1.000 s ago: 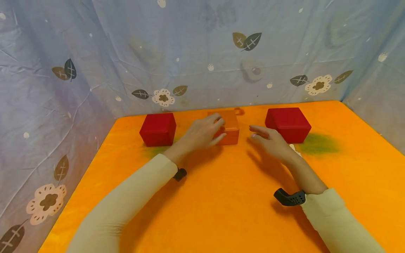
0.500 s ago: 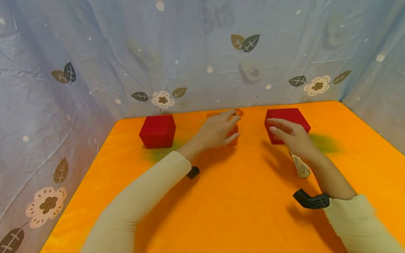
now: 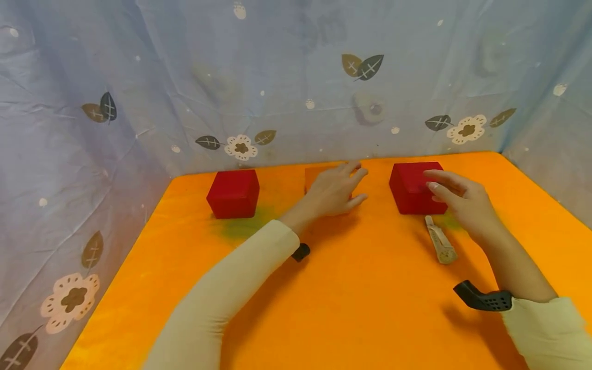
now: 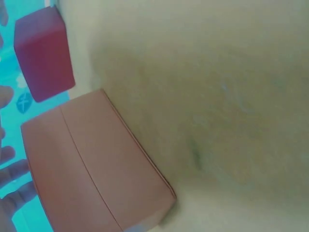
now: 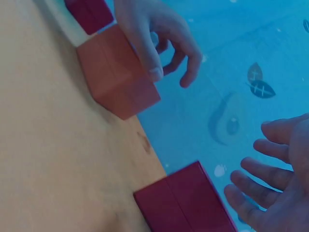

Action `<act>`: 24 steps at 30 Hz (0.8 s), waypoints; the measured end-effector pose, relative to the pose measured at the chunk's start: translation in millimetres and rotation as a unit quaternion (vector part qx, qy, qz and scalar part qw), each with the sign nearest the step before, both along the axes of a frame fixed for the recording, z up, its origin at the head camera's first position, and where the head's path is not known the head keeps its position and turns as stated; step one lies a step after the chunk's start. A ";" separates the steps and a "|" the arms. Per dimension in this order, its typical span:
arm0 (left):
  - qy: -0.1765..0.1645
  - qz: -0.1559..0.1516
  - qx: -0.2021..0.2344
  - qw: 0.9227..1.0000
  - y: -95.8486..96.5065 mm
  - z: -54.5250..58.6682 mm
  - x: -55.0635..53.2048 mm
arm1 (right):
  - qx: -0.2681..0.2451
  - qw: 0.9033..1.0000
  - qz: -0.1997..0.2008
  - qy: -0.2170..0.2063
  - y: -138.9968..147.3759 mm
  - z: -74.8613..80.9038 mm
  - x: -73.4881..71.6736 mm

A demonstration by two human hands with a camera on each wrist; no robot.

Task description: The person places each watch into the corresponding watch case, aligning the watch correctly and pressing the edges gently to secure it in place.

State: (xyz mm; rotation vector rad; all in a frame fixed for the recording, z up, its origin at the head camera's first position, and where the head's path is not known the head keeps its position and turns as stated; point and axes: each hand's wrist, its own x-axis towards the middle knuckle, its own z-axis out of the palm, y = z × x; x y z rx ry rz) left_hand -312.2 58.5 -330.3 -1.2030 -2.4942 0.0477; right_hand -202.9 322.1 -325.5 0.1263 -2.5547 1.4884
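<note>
With the left hand [image 3: 334, 191] loose over the orange box [image 4: 96, 164] and the right hand [image 3: 464, 203] loose beside a red box [image 3: 409, 191], both holding nothing, I judge a low sweep could knock either askew.

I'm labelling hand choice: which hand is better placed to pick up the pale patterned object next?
Probably the right hand: it holds nothing and is closer to the pale patterned object. The left hand is farther away, by the orange box.
</note>
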 end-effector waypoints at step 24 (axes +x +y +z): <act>-0.018 0.028 -0.041 0.999 33.6 2.2 -4.6 | 0.028 0.994 -0.105 0.012 40.7 -24.3 -15.6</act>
